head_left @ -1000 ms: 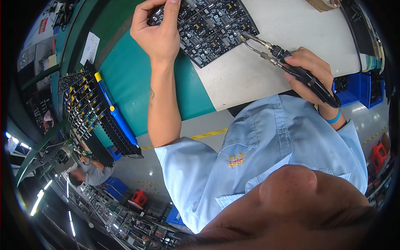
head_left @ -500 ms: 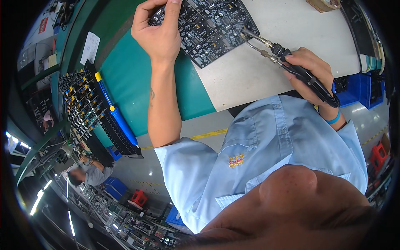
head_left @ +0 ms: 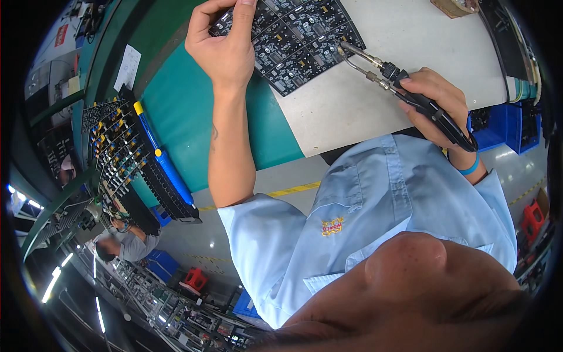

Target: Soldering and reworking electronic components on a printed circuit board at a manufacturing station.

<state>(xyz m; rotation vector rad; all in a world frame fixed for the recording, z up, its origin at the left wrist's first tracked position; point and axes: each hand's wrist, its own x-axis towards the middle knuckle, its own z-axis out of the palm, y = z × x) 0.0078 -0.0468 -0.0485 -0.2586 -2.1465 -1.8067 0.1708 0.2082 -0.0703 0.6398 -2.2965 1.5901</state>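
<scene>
A black circuit board panel (head_left: pixel 302 47), divided into several small boards with parts on them, lies partly on the white sheet at the top of view. My left hand (head_left: pixel 226 50) grips its left side between thumb and fingers; some fingertips run out at the top edge. In my right hand (head_left: pixel 437 100) is a black soldering iron (head_left: pixel 431 108), wrapped by the fingers. A thin curved metal feed tube (head_left: pixel 356 66) runs beside its shaft. The iron's tip and the tube's end meet at the panel's right part, at or just above its surface.
On the green mat (head_left: pixel 187 117) lies a blue and yellow solder sucker (head_left: pixel 164 158), beside a black rack (head_left: pixel 155 188) of boards. A paper slip (head_left: pixel 126 67) is behind it. Blue bins (head_left: pixel 492 126) stand at right. Top right is a brownish dish (head_left: pixel 456 7). Another person (head_left: pixel 132 243) sits far left.
The soldering iron's tip has shifted very slightly over the panel. My left hand and the panel stay in place.
</scene>
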